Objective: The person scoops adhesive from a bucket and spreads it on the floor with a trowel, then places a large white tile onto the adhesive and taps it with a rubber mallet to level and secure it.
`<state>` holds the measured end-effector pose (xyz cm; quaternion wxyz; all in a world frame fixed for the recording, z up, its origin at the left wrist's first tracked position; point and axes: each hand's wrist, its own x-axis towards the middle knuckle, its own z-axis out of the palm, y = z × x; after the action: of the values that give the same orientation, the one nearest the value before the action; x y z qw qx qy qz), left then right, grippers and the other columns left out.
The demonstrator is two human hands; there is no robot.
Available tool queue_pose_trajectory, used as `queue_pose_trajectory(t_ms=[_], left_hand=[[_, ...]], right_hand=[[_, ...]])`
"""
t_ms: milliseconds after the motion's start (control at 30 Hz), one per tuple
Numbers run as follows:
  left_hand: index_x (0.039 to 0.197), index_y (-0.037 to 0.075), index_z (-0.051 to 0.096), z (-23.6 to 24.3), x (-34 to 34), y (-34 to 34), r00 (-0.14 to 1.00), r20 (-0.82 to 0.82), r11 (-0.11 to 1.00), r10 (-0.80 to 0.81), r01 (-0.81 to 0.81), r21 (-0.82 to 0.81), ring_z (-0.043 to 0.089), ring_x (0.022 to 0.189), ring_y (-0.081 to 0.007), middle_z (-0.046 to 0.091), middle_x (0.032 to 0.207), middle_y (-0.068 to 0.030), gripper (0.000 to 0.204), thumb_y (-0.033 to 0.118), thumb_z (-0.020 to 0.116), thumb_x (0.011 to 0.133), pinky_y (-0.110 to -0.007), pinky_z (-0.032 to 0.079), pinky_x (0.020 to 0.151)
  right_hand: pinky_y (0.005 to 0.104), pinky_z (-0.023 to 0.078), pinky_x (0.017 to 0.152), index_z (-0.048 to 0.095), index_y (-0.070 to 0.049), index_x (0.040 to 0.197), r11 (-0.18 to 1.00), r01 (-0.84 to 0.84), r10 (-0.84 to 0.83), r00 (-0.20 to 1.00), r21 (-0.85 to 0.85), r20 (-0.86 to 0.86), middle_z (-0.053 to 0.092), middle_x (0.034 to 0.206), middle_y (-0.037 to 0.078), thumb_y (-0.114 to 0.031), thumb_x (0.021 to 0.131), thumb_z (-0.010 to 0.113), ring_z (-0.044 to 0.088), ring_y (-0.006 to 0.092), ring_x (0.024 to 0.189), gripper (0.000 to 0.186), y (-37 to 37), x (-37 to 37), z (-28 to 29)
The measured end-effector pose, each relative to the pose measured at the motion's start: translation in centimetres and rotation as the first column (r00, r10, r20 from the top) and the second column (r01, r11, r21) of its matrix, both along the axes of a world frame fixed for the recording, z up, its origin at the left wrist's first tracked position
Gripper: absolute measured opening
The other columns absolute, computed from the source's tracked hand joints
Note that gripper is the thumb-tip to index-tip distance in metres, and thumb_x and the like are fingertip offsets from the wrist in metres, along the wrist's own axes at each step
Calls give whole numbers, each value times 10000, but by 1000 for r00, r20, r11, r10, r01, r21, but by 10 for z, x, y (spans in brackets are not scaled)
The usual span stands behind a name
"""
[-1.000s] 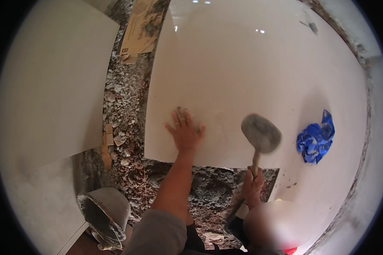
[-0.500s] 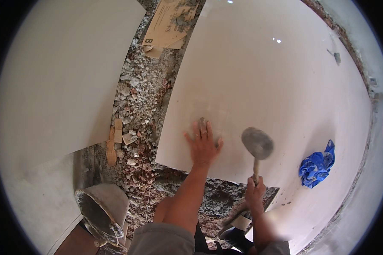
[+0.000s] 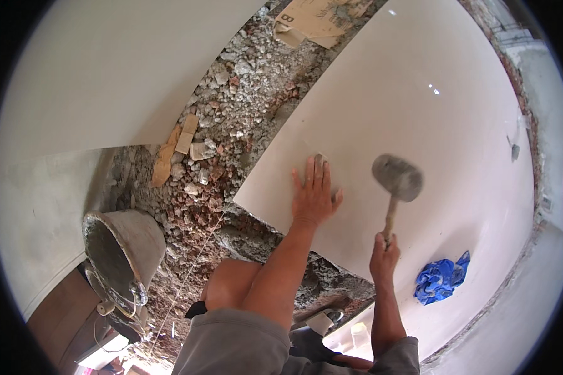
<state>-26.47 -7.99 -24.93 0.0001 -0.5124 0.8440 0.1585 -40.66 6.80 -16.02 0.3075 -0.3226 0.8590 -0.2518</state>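
Note:
My left hand (image 3: 314,196) lies with fingers spread on a large, glossy off-white tile (image 3: 419,119), near its lower left edge. My right hand (image 3: 384,256) grips the handle of a mallet (image 3: 397,177) with a grey, slightly blurred head. The head is over the tile, to the right of my left hand; whether it touches the surface I cannot tell. A crumpled blue plastic sheet or cloth (image 3: 440,281) lies to the right of my right hand, and a small grey object (image 3: 515,151) lies farther up the right side.
Rubble bed (image 3: 238,94) runs left of the tile, with cardboard (image 3: 316,19) and scraps (image 3: 186,134). A large pale panel (image 3: 106,69) covers the upper left. A mortar-stained bucket (image 3: 141,240) stands at lower left. A string (image 3: 187,281) crosses the rubble. A wall (image 3: 541,100) runs along the right.
The view has turned, tilting the tile and rubble strip rightward in the picture. My left hand still rests on the tile. My right hand's mallet remains over it, its head moving.

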Motion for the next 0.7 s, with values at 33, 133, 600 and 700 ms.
queue_pose_trajectory(t_ms=[33,133,600,700], left_hand=[[1458,1,286,0,0,0,1000,1,999,27,-27,37,109,1447,-324,193,1549,-175,769,519,428,906,-659,129,1090],[1446,-21,292,1,-4,-2,993,-6,992,120,-120,40,105,1445,-344,198,1539,-202,794,533,434,896,-653,106,1097],[1422,-68,304,2,-8,-4,990,88,994,108,-110,13,106,1441,-372,225,1515,-243,851,576,427,878,-648,57,1104],[1430,-65,291,3,-9,-6,989,92,988,119,-127,83,103,1442,-366,220,1519,-240,857,579,420,880,-643,47,1108]], right_hand=[[379,458,572,580,39,996,995,96,-97,995,-30,-9,608,700,137,-281,938,537,600,229,612,328,-6,-1,5],[357,470,579,582,38,1016,990,39,-30,997,-135,75,609,697,136,-238,927,553,605,218,612,292,-33,-6,3],[392,482,575,584,2,963,992,-112,110,993,-65,-30,595,636,147,-254,889,638,622,309,592,272,-76,-23,-1],[383,475,556,580,1,945,993,-49,62,992,-111,112,592,630,135,-279,901,626,617,296,573,287,-92,-24,-5]])
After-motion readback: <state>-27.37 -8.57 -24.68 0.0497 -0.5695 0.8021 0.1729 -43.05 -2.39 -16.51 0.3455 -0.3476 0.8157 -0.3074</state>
